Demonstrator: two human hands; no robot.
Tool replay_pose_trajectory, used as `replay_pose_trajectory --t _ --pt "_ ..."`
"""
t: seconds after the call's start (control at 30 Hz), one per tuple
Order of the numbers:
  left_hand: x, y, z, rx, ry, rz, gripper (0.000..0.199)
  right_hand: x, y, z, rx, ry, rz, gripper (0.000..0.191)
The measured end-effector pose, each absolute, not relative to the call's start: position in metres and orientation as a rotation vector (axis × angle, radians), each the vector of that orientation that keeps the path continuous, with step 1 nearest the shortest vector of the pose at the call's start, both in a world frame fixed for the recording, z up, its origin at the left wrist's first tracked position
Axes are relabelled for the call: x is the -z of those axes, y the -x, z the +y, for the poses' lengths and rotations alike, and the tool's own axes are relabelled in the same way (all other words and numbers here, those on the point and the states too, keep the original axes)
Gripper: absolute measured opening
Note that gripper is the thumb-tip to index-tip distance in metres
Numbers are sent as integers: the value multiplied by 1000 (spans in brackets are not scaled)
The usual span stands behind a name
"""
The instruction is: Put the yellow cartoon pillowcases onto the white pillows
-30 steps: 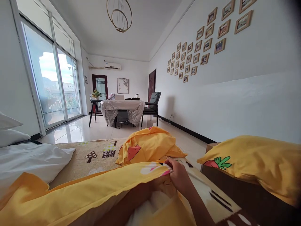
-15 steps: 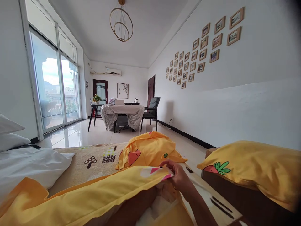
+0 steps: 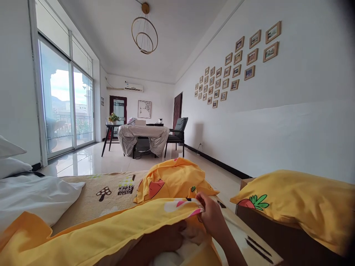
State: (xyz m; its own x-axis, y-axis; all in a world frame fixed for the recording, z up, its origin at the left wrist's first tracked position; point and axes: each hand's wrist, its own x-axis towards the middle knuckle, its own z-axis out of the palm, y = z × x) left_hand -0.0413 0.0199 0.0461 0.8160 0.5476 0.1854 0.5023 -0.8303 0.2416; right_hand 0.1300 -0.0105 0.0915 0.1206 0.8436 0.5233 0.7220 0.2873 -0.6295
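Note:
My right hand (image 3: 212,216) pinches the corner of a yellow pillowcase (image 3: 111,231) with pink and white print at that end. The case stretches leftward across the front of the view, with its orange-edged part folded up at the far left. Beneath its raised edge, in shadow, my left hand (image 3: 170,238) is curled closed; what its fingers hold is hidden. White stuffing-like fabric (image 3: 169,258) shows below that hand. Just beyond the case lies a bunched yellow cloth (image 3: 173,177) with a carrot print.
A beige patterned blanket (image 3: 88,197) covers the surface below. White pillows (image 3: 36,195) lie at left. To the right, a yellow carrot-print pillow (image 3: 299,203) rests on a brown box (image 3: 257,229). Farther off stand a plastic-covered table (image 3: 144,131) and a black chair (image 3: 179,131).
My left hand has drawn back slightly to the left under the case and curled. My right hand's fingers have closed tighter on the corner. The view has tilted up a little.

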Motion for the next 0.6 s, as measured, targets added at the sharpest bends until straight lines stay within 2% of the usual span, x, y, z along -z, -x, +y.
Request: replay_pose_trajectory --t 0.17,0.37,0.47,0.6 --pt "-54 45 14 -427 -2752 974 31 -91 -127 -7 -464 1266 -1593 9" --pt "-55 47 7 -443 -2673 948 28 -90 -127 -8 -505 1244 -1636 9" --pt "-55 47 2 -504 -2617 1003 35 -98 -128 -19 -522 1279 -1750 8" --pt "-61 49 -9 -629 -2553 827 38 -110 -129 -37 -539 1339 -1796 22"
